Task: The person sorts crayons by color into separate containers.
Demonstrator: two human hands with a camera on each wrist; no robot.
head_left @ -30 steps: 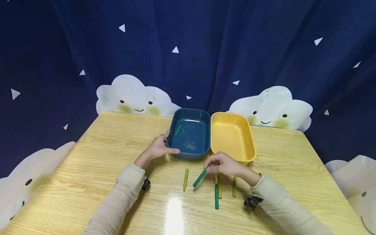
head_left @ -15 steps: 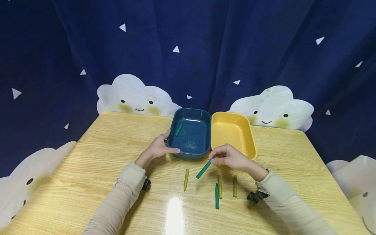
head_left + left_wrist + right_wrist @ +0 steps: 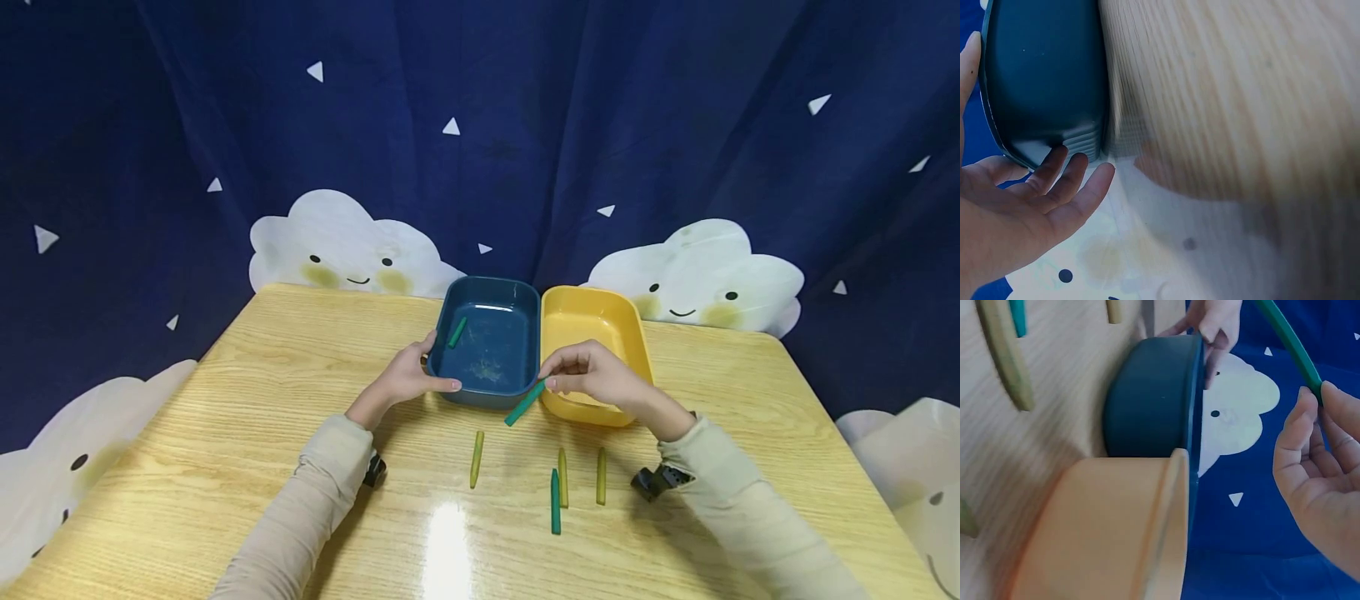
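Observation:
In the head view my left hand (image 3: 408,375) holds the near left corner of a dark blue plastic bin (image 3: 487,396). The left wrist view shows its fingertips (image 3: 1075,164) against the bin's outer wall. One green crayon (image 3: 457,332) lies inside that bin. My right hand (image 3: 596,375) pinches the end of another green crayon (image 3: 525,403) between thumb and fingertips. This crayon slants down to the left, overlapping the near right corner of the blue bin in the head view. Behind the right hand stands a yellow plastic bin (image 3: 633,333), side by side with the blue one.
On the wooden table (image 3: 300,350), in front of the bins, lie a yellow crayon (image 3: 477,459), a second yellow crayon (image 3: 563,479) close to a green crayon (image 3: 556,502), and a third yellow crayon (image 3: 602,476). A dark blue curtain (image 3: 495,150) hangs behind the table.
My right hand has moved up and away from the loose crayons toward the bins, carrying the green crayon. My left hand stays at the blue bin's corner.

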